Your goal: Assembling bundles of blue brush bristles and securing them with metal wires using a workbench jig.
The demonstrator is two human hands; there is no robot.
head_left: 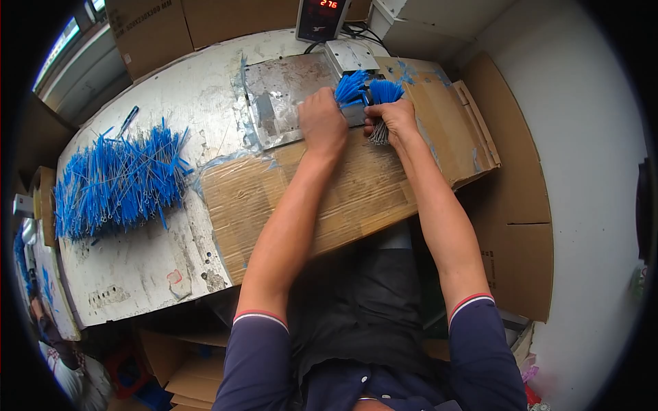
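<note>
My right hand (394,118) is closed around a bunch of thin wire brushes (386,91), their blue ends upward and bare wire ends sticking out below the fingers. Just left of it, my left hand (322,122) is curled over the edge of a metal plate (284,85). A second blue bunch (351,88) fans out from its thumb side, tilted up to the right; the fingers gripping its lower part are mostly hidden. Both bunches are close together in front of a small metal box (351,56).
A large pile of blue wire brushes (123,181) lies on the worn white table (157,267) at left, with a pen (129,120) behind it. Flattened cardboard (308,205) covers the near edge. A display with red digits (320,19) stands at the back. Another person (75,370) is at lower left.
</note>
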